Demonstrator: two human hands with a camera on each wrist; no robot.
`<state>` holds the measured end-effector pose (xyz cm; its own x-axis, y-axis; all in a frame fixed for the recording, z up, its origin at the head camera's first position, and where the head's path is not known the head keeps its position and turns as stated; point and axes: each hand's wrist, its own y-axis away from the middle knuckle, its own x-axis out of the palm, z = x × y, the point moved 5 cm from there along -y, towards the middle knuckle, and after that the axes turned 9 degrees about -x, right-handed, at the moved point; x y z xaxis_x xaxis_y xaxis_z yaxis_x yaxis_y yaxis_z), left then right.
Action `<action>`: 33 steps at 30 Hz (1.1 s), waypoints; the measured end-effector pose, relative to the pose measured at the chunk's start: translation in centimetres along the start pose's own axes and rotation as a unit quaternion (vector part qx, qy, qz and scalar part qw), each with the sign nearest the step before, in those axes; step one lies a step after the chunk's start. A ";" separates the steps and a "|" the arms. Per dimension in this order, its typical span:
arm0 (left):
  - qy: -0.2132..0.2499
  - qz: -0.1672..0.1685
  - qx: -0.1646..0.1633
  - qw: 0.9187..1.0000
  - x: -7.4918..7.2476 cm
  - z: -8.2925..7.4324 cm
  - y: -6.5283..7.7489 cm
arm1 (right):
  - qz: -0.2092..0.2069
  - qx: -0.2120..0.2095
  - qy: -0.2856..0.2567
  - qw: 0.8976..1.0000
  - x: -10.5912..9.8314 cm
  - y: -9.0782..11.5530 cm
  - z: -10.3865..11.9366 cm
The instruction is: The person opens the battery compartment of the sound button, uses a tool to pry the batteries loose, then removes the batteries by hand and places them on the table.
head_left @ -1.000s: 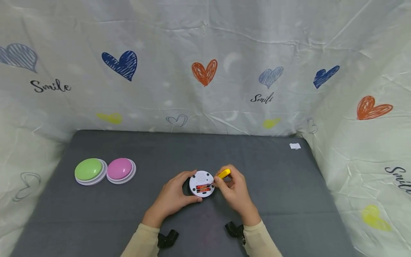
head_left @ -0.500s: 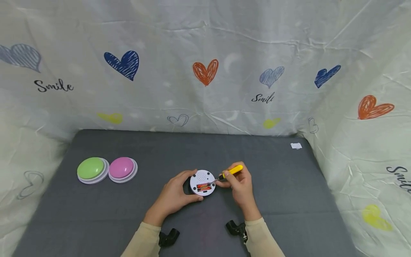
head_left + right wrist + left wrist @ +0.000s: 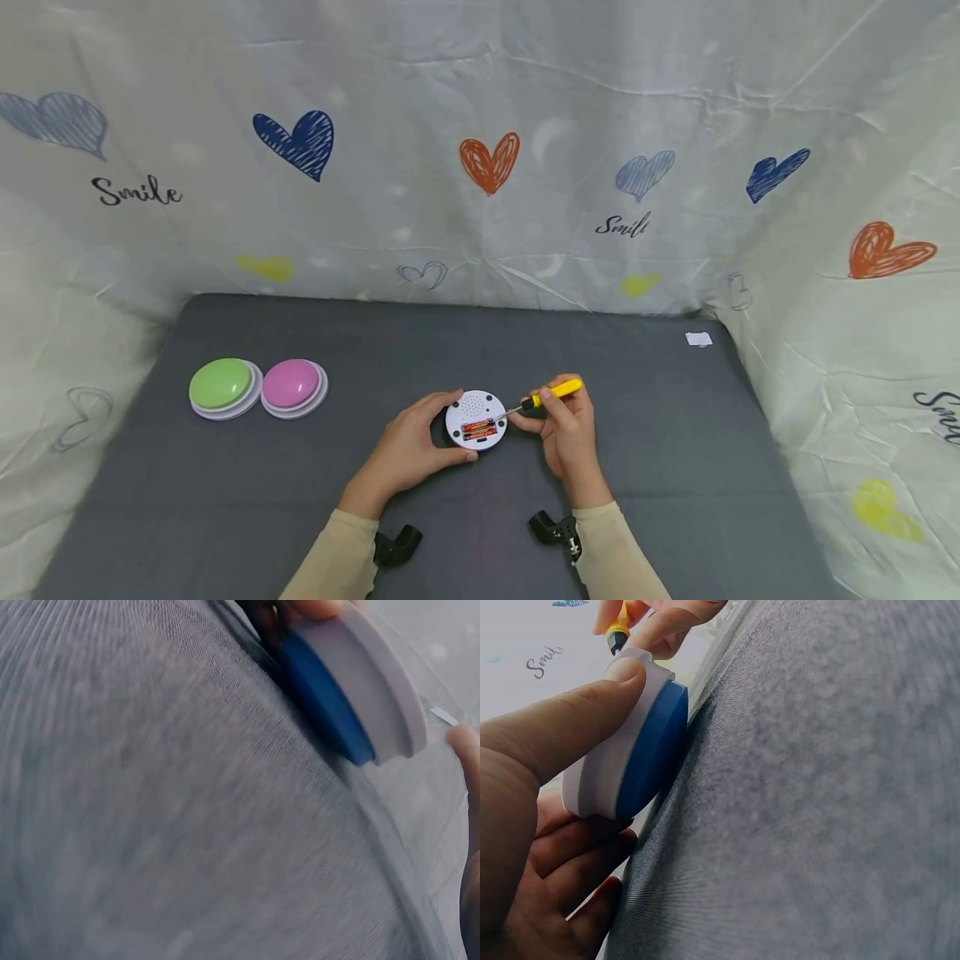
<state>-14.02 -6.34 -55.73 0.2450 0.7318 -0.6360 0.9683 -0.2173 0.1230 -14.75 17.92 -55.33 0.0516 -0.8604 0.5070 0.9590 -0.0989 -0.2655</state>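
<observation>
A round white push button lies upside down near the middle of the table, its underside (image 3: 472,404) facing up and its blue dome (image 3: 656,750) against the cloth. Red-and-black batteries (image 3: 480,430) sit in its uncovered compartment. My left hand (image 3: 408,450) grips the white rim from the left, thumb at the near edge and fingers round the far side. On the right, my right hand (image 3: 573,442) pinches a yellow-handled screwdriver (image 3: 567,387) with a black collar. Its thin metal shaft slants down left, the tip right at the compartment's right end.
A green push button (image 3: 220,382) and a pink one (image 3: 291,382) stand dome up at the left. A small white piece (image 3: 698,339) lies at the back right corner of the grey tabletop (image 3: 450,342). A printed white curtain (image 3: 375,208) hangs behind.
My right hand has drawn back a little to the right. The screwdriver's handle has tipped over to the right, showing more of its shaft. My left hand keeps its grip on the push button.
</observation>
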 end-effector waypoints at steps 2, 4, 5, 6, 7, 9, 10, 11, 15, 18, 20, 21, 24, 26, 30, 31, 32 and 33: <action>-0.002 0.001 0.005 1.000 0.0 -0.2 -0.1 | -0.009 0.001 -0.018 1.000 -0.1 -0.1 0.1; -0.003 0.002 0.009 1.000 0.1 -0.3 -0.2 | -0.013 0.000 -0.028 1.000 -0.1 -0.1 0.2; -0.003 0.003 0.011 1.000 0.1 -0.3 -0.3 | -0.012 -0.002 -0.027 1.000 -0.1 -0.1 0.3; -0.003 0.004 0.011 1.000 0.1 -0.3 -0.3 | -0.010 -0.004 -0.024 1.000 -0.1 -0.1 0.4; -0.001 0.004 0.010 1.000 0.0 -0.3 -0.3 | -0.010 -0.005 -0.018 1.000 -0.1 -0.1 0.4; 0.000 0.007 0.009 1.000 0.0 -0.3 -0.3 | -0.010 -0.009 -0.008 1.000 -0.1 -0.1 0.5; 0.000 0.008 0.008 1.000 0.0 -0.3 -0.3 | -0.011 -0.011 -0.003 1.000 -0.1 -0.1 0.5; 0.000 0.009 0.008 1.000 0.0 -0.2 -0.3 | -0.011 -0.014 0.003 1.000 -0.1 -0.1 0.5; 0.001 0.010 0.005 1.000 -0.1 -0.1 -0.2 | -0.016 -0.029 0.019 0.999 -0.2 -0.1 0.8; 0.001 0.011 0.002 1.000 -0.2 -0.1 -0.1 | -0.019 -0.040 0.030 0.999 -0.2 -0.1 1.0; -0.001 0.010 0.001 1.000 -0.2 0.0 -0.1 | -0.018 -0.045 0.037 0.998 -0.2 -0.1 1.1; -0.002 0.010 0.001 1.000 -0.1 0.0 -0.1 | -0.016 -0.047 0.040 0.998 -0.2 -0.1 1.2; -0.005 0.008 0.001 1.000 -0.1 0.0 0.0 | -0.009 -0.053 0.047 0.997 -0.1 -0.1 1.4; -0.004 0.008 0.002 1.000 -0.1 0.0 0.0 | -0.004 -0.057 0.050 0.997 0.0 -0.1 1.5; -0.002 0.009 0.004 1.000 -0.1 -0.1 0.0 | 0.005 -0.065 0.052 0.997 0.2 -0.1 1.7; -0.002 0.009 0.004 1.000 0.0 -0.1 -0.1 | 0.007 -0.067 0.052 0.996 0.2 0.0 1.7; -0.003 0.009 0.004 1.000 0.0 0.0 -0.1 | 0.010 -0.068 0.053 0.996 0.3 0.0 1.8; -0.004 0.009 0.004 1.000 0.1 -0.1 -0.1 | 0.013 -0.069 0.056 0.996 0.3 0.0 1.8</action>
<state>-14.09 -6.24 -55.74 0.2617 0.7230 -0.6394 0.9634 -0.2357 0.1279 -14.22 18.56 -53.71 0.0371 -0.9134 0.4053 0.9100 -0.1368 -0.3915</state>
